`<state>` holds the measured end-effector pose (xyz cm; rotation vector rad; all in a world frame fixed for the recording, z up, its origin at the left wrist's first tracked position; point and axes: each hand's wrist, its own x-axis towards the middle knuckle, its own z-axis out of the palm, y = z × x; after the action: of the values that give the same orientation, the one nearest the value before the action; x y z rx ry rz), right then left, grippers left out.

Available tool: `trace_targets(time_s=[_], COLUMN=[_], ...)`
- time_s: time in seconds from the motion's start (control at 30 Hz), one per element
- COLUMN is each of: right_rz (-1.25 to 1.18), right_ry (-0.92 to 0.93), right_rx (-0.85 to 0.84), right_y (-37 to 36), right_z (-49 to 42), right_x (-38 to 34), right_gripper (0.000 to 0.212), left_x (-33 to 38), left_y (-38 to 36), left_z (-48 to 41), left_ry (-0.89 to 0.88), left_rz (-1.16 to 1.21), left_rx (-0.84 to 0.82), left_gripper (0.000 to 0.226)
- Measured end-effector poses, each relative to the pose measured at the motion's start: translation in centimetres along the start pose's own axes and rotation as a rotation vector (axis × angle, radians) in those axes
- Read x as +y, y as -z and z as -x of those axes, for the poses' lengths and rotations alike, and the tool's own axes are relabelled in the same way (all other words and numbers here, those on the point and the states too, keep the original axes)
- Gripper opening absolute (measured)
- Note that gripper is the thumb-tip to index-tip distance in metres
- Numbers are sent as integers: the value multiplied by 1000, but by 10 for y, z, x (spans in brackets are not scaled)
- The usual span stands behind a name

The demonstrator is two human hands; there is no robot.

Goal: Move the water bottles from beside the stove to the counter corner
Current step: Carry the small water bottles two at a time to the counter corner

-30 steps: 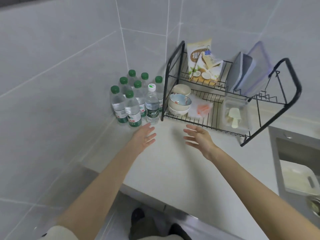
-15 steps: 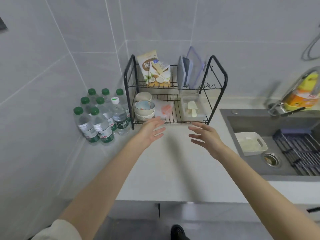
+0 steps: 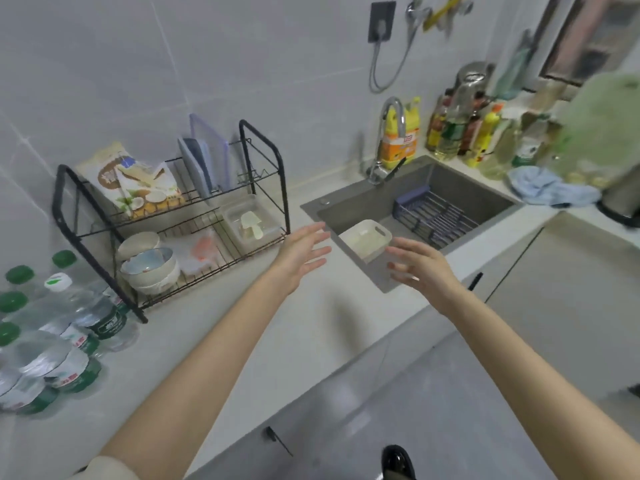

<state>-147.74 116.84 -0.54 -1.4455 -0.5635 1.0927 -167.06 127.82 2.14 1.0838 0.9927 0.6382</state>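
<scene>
Several clear water bottles [image 3: 59,327] with green caps, and one with a white cap, stand clustered in the counter corner at the far left, against the tiled wall. My left hand [image 3: 303,252] hovers empty above the counter [image 3: 263,327], fingers spread, right of the dish rack. My right hand [image 3: 420,268] is held over the sink's front left corner with its fingers straight and holds nothing. Both hands are well away from the bottles.
A black wire dish rack [image 3: 173,216] with bowls, bags and a box stands beside the bottles. The sink [image 3: 415,209] holds a white container and a dark basket. A tap, oil and detergent bottles [image 3: 450,133], a blue cloth and a kettle crowd the far right.
The view has swung right, from the bottle corner toward the sink. Both hands have moved right with it, away from the bottles, still empty and spread.
</scene>
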Motion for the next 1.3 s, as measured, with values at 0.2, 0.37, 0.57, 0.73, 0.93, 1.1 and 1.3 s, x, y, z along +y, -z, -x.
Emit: trace_targets(time_s=[0.2,0.37,0.57,0.73,0.93,1.1,1.3], right_rz=[-58,-131,-204,-226,-238,-259,-294], right_ry=[66,115,170,193,197,225,271], right_rx=[258,442,585,713,876,1065,1211], right_y=[107,201,329,431,531,618,703], right_z=[20,31,45,63,98,129,150], right_x=[-18,-33,-52,-73,-90,-101,-106], right_gripper=[33,21,27,30,31,32,31], left_x=[12,13,8,4,-12,-28,-50], left_y=[-124,-234,-383,-510,-645,-765,-885], left_z=[-24,-47,-69,-69,-66,-51,-48], left_ry=[2,9,-3,14,-7,11,11], left_rz=[-112,-181,-225,-236,-271,-323,-376], left_rx=[-231,-394,-603,-729,-880,-1058,-1210], left_gripper=[37,37,35,34,35,32,30])
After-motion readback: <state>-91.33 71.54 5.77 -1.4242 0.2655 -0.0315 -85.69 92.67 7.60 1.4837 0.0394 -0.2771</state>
